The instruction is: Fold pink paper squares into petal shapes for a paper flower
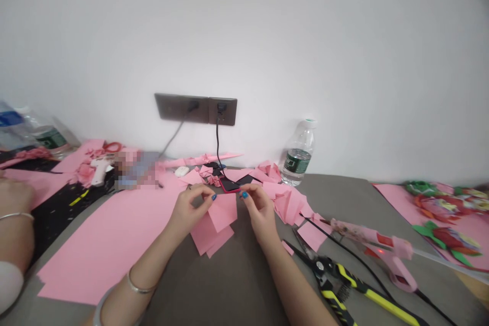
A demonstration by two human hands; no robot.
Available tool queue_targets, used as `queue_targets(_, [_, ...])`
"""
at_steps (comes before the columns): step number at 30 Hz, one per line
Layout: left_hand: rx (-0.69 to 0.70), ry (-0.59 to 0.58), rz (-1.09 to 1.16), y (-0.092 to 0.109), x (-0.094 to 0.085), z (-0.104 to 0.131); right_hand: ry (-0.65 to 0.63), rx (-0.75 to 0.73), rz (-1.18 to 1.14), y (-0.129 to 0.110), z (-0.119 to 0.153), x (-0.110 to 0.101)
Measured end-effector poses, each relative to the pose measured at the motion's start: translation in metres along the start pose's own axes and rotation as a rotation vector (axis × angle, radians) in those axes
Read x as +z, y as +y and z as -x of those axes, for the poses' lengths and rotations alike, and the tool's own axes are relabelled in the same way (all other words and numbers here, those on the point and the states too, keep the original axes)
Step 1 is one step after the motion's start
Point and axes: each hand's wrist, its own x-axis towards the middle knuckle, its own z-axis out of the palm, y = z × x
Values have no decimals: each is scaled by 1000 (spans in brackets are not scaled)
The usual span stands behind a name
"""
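Observation:
A small pink paper square point(223, 213) is held up by its top edge in front of me. My left hand point(194, 204) pinches its upper left corner between thumb and finger. At the upper right corner, my right hand point(260, 209) has its thumb and finger pressed together on the same paper. Below the square, more small pink pieces point(204, 234) lie overlapping on the grey table point(225, 290). Just behind my fingertips is a phone point(229, 185) with a red edge and a black cable.
Large pink sheets point(114, 249) lie left. Right are a pink glue gun point(382, 249), black-yellow pliers point(324, 270), a water bottle point(298, 155) and paper flowers point(451, 237). Another person's arm point(15, 234) reaches in at far left. Pink scraps point(286, 204) lie behind my right hand.

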Motion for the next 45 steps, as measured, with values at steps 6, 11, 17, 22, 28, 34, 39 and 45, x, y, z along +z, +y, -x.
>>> queue_targets(6, [86, -145, -130, 0, 7, 4, -173, -21, 53, -5, 7, 9])
queue_targets(11, [206, -232, -280, -2, 10, 6, -305, -132, 88, -10, 9, 10])
queue_targets(17, [209, -180, -359, 1, 9, 6, -221, -131, 8, -10, 8, 13])
queue_targets(22, [206, -100, -350, -5, -3, 3, -1, -74, -50, -5, 1, 1])
queue_targets(28, [84, 19, -256, -10, -11, 1, 183, -64, -76, -2, -5, -11])
queue_targets(34, [172, -161, -233, 2, 6, 6, -164, -116, -42, -5, 6, 11])
queue_targets(39, [248, -194, -291, 0, 8, 7, -174, -144, 15, -4, 7, 11])
queue_targets(45, [243, -118, -338, -2, 8, 7, -117, -184, 236, 1, 11, 13])
